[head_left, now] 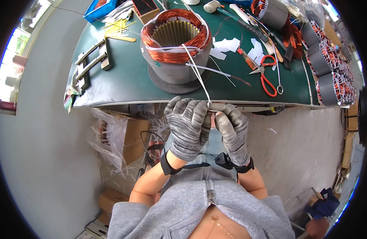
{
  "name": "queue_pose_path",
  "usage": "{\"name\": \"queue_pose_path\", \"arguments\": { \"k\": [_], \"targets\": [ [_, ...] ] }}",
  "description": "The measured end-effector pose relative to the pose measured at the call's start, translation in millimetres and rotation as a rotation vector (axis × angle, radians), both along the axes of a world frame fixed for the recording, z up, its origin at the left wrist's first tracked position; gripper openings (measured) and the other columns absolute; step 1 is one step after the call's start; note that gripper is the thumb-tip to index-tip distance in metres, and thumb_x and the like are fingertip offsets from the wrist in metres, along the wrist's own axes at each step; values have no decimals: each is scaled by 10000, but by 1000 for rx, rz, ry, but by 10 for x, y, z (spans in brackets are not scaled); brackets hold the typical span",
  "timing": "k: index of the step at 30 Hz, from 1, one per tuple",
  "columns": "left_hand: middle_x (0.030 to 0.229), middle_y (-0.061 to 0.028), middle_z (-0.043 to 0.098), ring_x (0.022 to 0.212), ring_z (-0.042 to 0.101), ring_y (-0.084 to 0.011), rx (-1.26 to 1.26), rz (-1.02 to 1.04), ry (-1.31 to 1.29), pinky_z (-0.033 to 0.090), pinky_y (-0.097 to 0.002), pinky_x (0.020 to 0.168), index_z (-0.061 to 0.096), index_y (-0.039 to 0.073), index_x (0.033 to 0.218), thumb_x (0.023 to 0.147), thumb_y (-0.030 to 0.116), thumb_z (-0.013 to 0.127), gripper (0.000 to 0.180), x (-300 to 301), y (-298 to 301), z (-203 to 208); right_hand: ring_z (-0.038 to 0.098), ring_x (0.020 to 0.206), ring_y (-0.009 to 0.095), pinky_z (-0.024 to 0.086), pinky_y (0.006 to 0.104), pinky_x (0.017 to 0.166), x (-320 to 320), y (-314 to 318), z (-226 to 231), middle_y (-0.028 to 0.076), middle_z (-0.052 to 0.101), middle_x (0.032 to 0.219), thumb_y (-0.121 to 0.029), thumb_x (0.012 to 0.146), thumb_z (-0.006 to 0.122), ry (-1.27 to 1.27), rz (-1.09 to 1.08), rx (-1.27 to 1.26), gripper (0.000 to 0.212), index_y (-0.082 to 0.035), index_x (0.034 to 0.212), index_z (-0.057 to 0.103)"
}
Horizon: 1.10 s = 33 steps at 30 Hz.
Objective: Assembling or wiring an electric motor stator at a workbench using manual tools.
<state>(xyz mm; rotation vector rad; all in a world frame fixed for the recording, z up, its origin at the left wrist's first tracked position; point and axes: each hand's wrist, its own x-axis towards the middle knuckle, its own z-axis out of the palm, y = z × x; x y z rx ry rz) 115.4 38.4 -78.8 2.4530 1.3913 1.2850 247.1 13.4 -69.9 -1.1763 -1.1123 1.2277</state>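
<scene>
A grey motor stator (pixel 167 73) stands upright on the green tabletop, its copper windings (pixel 164 55) bulging around the top rim. From the windings a white lacing cord (pixel 202 81) runs taut toward me, past the table's front edge. My left hand (pixel 188 125), in a grey striped glove, is closed with its fingertips pinching the cord. Beside it my right hand (pixel 234 129), in a matching glove with worn fingertips, pinches the cord too. Both hands meet just in front of the edge, at a small loop or knot. A white sleeve (pixel 209 69) with wire sticks out from the stator.
Red-handled scissors (pixel 267 75) lie to the right, near a metal hook tool (pixel 279 88) and a mallet (pixel 213 6). Several laced stators (pixel 323 57) line the right edge. A metal-and-wood rack (pixel 91 61) sits at left, and a cardboard box (pixel 134 137) stands below the table.
</scene>
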Motion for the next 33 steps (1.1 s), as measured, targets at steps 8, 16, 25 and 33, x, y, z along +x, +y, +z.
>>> {"name": "queue_pose_path", "arguments": {
  "k": [8, 16, 25, 33],
  "targets": [
    [781, -28, 617, 613, 530, -52, -859, -221, -1086, 432, -193, 570, 565, 47, 890, 863, 161, 558, 118, -46, 318, -7, 526, 740, 98, 432, 220, 672, 137, -253, -506, 30, 570, 849, -125, 866, 526, 430, 59, -300, 220, 0, 1046, 553],
    [683, 63, 425, 596, 357, -8, -794, -170, -894, 300, -162, 513, 510, 52, 919, 897, 159, 486, 112, -181, 232, -145, 410, 624, 58, 384, 210, 576, 634, -288, -1056, 2, 444, 735, -181, 890, 485, 82, -202, -325, 153, -38, 939, 511],
    [1258, -174, 430, 1217, 358, -288, -1150, -612, -1840, 258, -407, 1033, 328, 2, 1317, 851, 490, 470, 690, -465, 137, -64, 412, 582, 69, 346, 188, 485, 1052, 34, -1043, -8, 460, 693, -75, 814, 576, 911, -161, -502, 73, -55, 853, 518],
    [1417, -168, 248, 1324, 219, -285, -1166, -641, -2072, 122, -453, 1095, 236, 0, 1362, 921, 400, 308, 600, -541, -12, -109, 503, 887, 246, 470, 337, 809, 1337, 250, -870, 144, 487, 977, -56, 834, 490, 1338, -39, -594, 230, 63, 1028, 460]
  ]
}}
